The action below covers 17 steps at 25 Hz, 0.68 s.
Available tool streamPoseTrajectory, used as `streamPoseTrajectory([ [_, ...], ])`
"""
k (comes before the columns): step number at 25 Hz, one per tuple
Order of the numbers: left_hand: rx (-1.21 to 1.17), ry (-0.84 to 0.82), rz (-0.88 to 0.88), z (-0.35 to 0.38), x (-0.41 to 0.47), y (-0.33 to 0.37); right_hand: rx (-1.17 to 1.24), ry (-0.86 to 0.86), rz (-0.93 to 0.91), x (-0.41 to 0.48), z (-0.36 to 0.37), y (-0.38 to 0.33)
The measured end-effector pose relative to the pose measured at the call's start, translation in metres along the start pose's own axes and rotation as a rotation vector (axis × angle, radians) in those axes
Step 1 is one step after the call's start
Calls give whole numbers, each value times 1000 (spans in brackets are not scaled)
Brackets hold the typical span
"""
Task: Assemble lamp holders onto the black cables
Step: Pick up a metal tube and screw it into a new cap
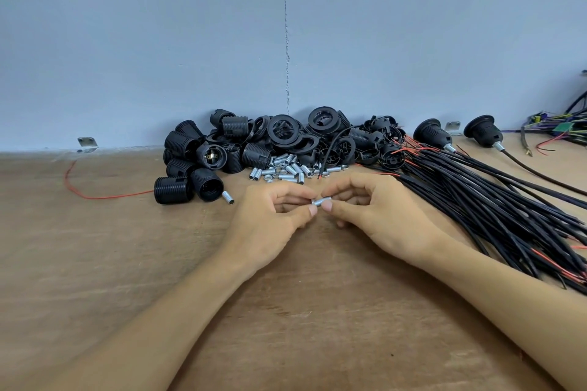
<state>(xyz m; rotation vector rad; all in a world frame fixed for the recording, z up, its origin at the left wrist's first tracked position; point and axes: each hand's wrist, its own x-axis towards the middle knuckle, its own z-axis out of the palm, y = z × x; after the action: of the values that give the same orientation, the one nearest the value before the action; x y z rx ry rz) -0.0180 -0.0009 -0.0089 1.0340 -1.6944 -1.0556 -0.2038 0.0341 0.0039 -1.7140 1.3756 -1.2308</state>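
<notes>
My left hand (273, 222) and my right hand (374, 219) meet at the middle of the wooden table (95, 263). Between their thumbs and forefingers they pinch a small silver threaded tube (321, 201), one hand at each end. Whether a nut sits on its left end I cannot tell. Beyond the hands lies a heap of silver tubes and nuts (287, 168). Behind that is a pile of black lamp holder parts (254, 143). A thick bundle of black cables (495, 206) with red wire ends fans out to the right, beside my right hand.
Two assembled lamp holders on cables (433, 133) (482, 130) stand at the back right by the blue wall. A loose silver tube (228, 197) lies by the left holders. A red wire (79, 190) curls at the left. Tangled coloured wires (559, 130) fill the far right corner.
</notes>
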Motion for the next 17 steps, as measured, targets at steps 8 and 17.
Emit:
streamPoseTrajectory([
  [8, -326, -23, -93, -3, 0, 0, 107, 5, -34, -1, -1, -5],
  [17, -249, -5, -24, -3, -2, 2, -48, 13, -27, -2, -1, -5],
])
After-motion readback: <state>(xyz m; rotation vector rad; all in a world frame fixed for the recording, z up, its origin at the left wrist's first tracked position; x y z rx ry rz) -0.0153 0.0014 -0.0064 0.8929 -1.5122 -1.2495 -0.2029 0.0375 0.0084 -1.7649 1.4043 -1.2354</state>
